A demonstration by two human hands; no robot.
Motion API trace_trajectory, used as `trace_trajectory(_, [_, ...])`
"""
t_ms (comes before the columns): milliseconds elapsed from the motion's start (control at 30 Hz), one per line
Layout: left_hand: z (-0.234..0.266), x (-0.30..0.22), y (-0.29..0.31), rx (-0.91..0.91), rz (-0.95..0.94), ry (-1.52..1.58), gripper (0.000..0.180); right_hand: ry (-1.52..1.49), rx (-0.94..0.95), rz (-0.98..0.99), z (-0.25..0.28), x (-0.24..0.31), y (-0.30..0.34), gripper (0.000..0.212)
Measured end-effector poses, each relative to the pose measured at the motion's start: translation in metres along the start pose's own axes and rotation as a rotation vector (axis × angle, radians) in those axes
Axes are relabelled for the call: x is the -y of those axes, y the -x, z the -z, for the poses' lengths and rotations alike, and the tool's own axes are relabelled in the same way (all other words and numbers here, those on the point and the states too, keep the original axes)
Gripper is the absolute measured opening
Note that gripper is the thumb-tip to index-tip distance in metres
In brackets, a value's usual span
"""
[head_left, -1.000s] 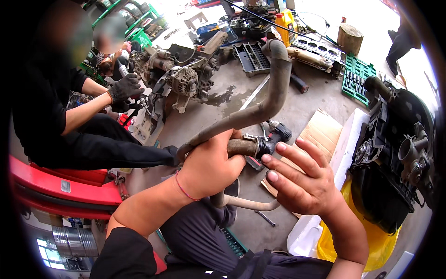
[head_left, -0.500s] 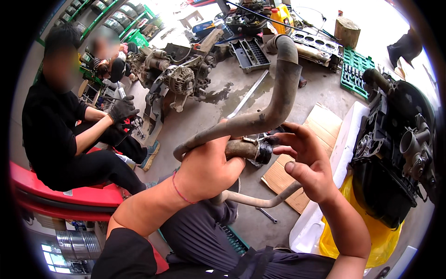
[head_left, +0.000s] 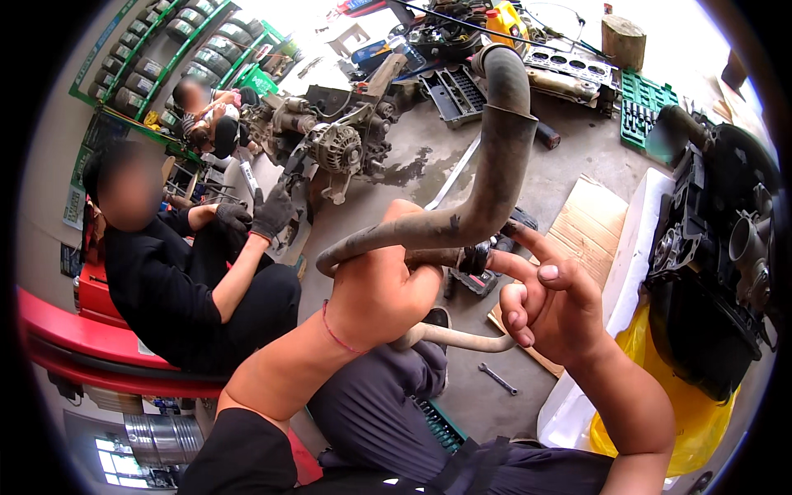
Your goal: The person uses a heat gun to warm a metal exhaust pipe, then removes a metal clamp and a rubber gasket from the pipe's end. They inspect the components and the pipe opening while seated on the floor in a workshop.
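Observation:
A long bent grey-brown hose is in front of me, dusty, with its wide upper part rising toward the far side. My left hand is closed around its lower stretch, fingers mostly hidden behind. Beyond that fist, a narrower hose end with a black band points right. My right hand is at that end, index and middle fingertips by the band, thumb apart, other fingers loosely curled. Whether those fingertips press on the band is hard to tell. A paler branch of pipe shows below.
At left sits a co-worker with a gloved hand. Engine parts with an alternator lie ahead. Cardboard, a spanner and a green socket case are on the floor. A black engine assembly stands at right over a yellow bag.
My right hand's index finger has straightened toward the banded end and its other fingers have curled. My left hand keeps its grip. The co-worker's gloved hands have shifted, and the whole view has moved slightly.

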State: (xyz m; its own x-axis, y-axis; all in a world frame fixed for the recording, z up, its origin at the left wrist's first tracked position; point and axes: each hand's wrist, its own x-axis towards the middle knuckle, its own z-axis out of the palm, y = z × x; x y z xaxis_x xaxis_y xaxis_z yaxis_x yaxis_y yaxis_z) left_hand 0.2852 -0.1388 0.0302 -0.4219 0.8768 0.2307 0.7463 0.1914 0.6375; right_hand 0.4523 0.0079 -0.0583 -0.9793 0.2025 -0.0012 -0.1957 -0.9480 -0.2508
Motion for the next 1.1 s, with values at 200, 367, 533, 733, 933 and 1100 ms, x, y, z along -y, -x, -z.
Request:
trace_trajectory(200, [-0.002, 0.010, -0.007, -0.043, -0.172, -0.205, 0.029, -0.010, 0.043, -0.057, 0.004, 0.003, 0.002, 0.063])
trace_trajectory(367, [0.001, 0.000, -0.015, -0.078, -0.105, -0.195, 0.022, 0.342, 0.084, 0.096, -0.012, 0.008, 0.015, 0.073])
trace_trajectory(533, [-0.002, -0.002, -0.026, -0.027, -0.018, -0.184, 0.020, 2.178, 0.286, 1.175, -0.020, 0.011, 0.001, 0.046])
trace_trajectory(733, [-0.001, 0.004, -0.027, 0.233, 0.464, 0.176, 0.020, 2.499, 0.208, 1.147, 0.002, 0.001, 0.000, 0.020])
trace_trajectory(933, [0.003, -0.005, -0.024, 0.316, 0.595, 0.245, 0.022, 2.494, 0.251, 1.246, 0.010, -0.003, 0.004, 0.013])
trace_trajectory(1100, [0.003, 0.001, -0.021, 0.318, 0.559, 0.202, 0.031, 2.469, 0.297, 1.301, 0.009, -0.003, 0.009, 0.011])
